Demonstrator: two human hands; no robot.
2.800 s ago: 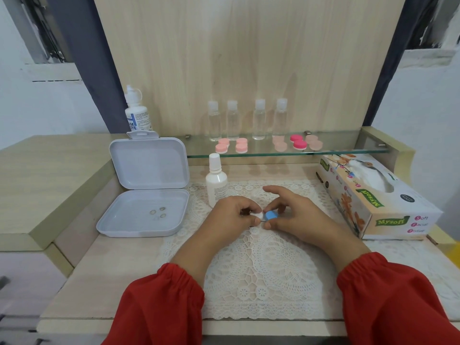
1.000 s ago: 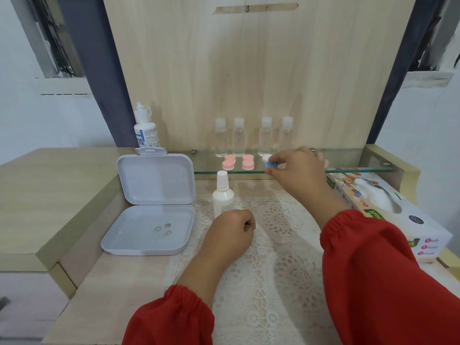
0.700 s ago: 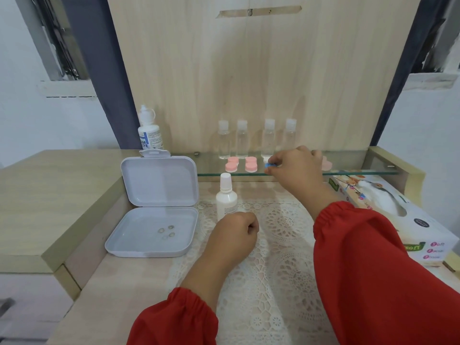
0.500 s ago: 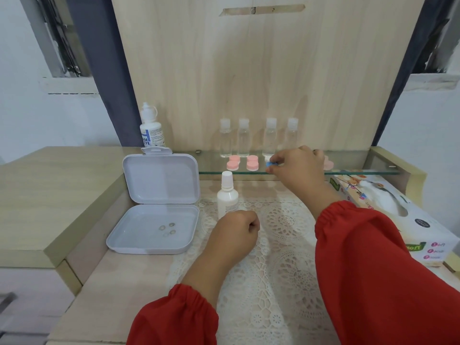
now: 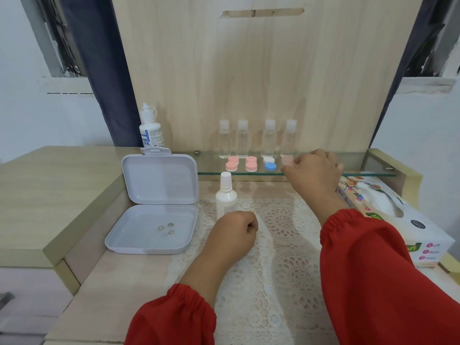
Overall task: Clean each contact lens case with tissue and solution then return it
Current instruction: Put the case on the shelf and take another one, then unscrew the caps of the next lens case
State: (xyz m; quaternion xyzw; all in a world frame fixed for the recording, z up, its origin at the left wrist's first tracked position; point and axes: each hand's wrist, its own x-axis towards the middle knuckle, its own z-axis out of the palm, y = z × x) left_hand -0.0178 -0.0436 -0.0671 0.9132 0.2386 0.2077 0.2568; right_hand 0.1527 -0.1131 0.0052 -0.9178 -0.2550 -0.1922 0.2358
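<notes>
Right grip (image 5: 314,168) sits curled beside — not touching — blue-and-white case (image 5: 270,164).

On the glass shelf (image 5: 361,165), four bottles (image 5: 256,143) stand at twelve o'clock behind the lens cases (image 5: 270,165); open box (image 5: 154,215) at nine, tissue box (image 5: 398,220) at three.
</notes>
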